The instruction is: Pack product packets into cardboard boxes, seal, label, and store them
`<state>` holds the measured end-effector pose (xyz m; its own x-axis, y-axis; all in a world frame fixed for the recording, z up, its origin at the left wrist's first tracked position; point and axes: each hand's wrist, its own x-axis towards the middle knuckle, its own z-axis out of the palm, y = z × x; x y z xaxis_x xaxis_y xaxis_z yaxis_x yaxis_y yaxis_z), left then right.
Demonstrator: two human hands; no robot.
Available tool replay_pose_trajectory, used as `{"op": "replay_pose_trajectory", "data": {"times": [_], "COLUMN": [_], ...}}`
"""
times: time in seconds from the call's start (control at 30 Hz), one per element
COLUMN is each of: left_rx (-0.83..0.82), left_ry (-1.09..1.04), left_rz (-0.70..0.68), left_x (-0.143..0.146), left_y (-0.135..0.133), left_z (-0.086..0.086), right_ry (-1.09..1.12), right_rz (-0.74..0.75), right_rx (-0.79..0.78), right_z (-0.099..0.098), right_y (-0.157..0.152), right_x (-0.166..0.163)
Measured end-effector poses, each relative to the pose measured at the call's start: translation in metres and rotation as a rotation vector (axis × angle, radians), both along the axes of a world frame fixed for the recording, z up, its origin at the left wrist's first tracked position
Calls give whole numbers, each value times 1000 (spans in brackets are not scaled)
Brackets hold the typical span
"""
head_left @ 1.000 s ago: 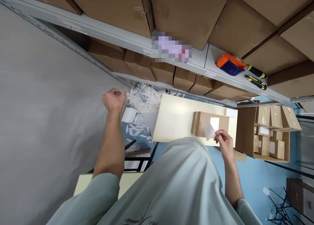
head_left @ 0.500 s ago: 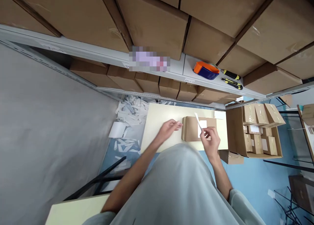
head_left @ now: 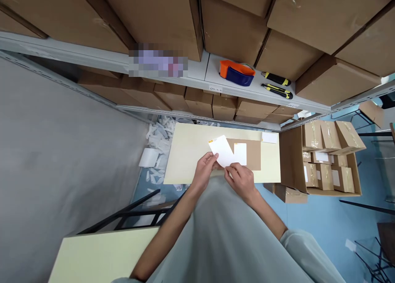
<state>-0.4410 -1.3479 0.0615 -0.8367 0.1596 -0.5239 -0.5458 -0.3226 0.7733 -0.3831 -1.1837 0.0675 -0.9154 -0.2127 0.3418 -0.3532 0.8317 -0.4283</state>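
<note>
A white label (head_left: 222, 150) with a small orange mark at its upper corner is held up between my two hands. My left hand (head_left: 204, 170) pinches its left edge, fingers closed. At the lower right corner, my right hand (head_left: 241, 179) grips it between thumb and fingers. Beneath the label lies a brown cardboard box (head_left: 254, 155) on the cream table (head_left: 185, 151). Another white label (head_left: 240, 153) sits flat on the box's top face. The held label hides the box's left part.
A stack of white labels (head_left: 269, 138) rests at the table's right end. Beside it stands a large open carton (head_left: 291, 159) of small taped boxes. On the shelf (head_left: 197, 70) above are an orange and blue tape dispenser (head_left: 237, 73) and two cutters (head_left: 277, 91). Paper scraps (head_left: 159, 139) litter the floor at left.
My right hand has brought the label left and turned its face up. My left hand has closed on its other edge. The view has shifted somewhat.
</note>
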Motion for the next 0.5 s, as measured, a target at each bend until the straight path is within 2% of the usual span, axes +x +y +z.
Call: {"op": "replay_pose_trajectory", "data": {"times": [0.13,0.2,0.27,0.43,0.5], "left_rx": [-92,-162,-219,-248,-233], "left_ry": [15,70,138,218,234], "left_rz": [47,55,53,-35,-81], "left_x": [2,2,2,3,4], "left_y": [17,24,30,40,43], "left_z": [-1,-2,-2,1,6], "right_ry": [-97,-174,-232,-326,-404], "right_rz": [56,103,95,-198,-237], "right_rx": [19,-67,-236,-601,-694], "right_z": [-1,1,4,15,18], "right_y": [12,22,37,77,89], "right_x": [6,5,1,-21,-29]}}
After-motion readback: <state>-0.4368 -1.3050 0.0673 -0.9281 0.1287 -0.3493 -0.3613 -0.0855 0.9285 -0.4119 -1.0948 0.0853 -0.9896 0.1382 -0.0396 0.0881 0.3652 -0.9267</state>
